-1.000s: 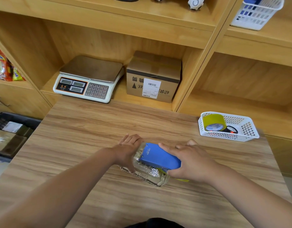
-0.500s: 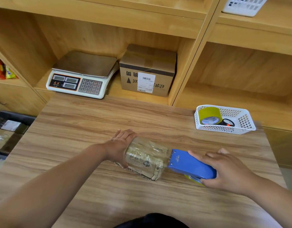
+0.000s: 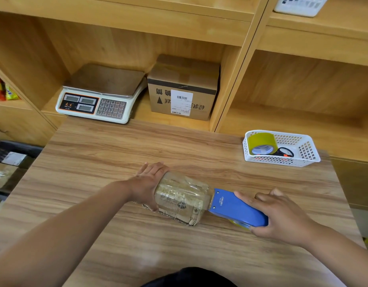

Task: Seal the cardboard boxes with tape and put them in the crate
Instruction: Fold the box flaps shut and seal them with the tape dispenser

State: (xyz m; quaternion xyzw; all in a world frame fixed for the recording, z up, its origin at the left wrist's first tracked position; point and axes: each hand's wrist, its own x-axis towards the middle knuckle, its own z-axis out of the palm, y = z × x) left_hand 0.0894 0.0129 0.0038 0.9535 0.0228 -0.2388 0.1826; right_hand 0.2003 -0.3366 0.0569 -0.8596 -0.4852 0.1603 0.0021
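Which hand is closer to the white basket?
Right. The right hand, gripping the blue tape dispenser, lies in front of the white basket; the left hand, holding the taped box, is farther left.

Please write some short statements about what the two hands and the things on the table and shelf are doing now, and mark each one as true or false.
1. The left hand holds the small taped box on the table. True.
2. A tape roll sits in the white basket. True.
3. The blue tape dispenser lies in the white basket. False: the right hand grips it at the box's right end.
4. The scale stands on the table. False: it stands on the shelf, beside a larger cardboard box.
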